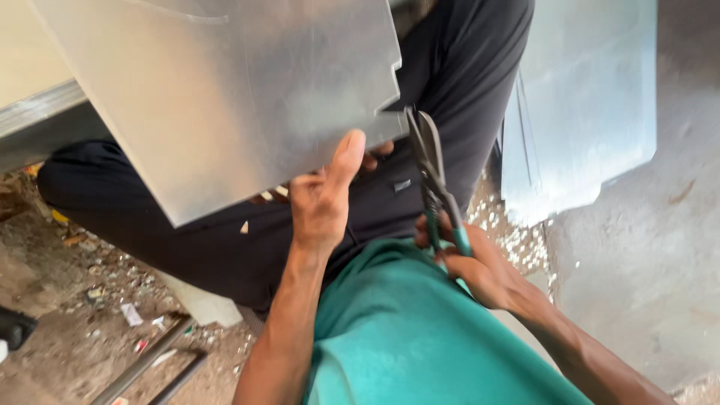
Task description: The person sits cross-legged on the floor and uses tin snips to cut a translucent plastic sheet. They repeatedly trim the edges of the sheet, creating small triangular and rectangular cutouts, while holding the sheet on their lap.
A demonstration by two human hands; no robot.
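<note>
My left hand (321, 196) grips the lower edge of a large grey metal sheet (225, 90), thumb pressed on its face. The sheet has a stepped notch cut in its right edge. My right hand (469, 259) holds the teal-handled tin snips (431, 169), whose dark blades point up at the sheet's right lower edge. Both hands work above my lap, over dark trousers (450, 82) and a green shirt (405, 330).
A stack of cut metal sheets (585, 97) lies on the concrete floor (645, 262) at right, with small metal scraps (517, 240) scattered near it. Dirt ground with litter and two metal bars (150, 360) is at lower left. A metal beam (37, 112) runs at upper left.
</note>
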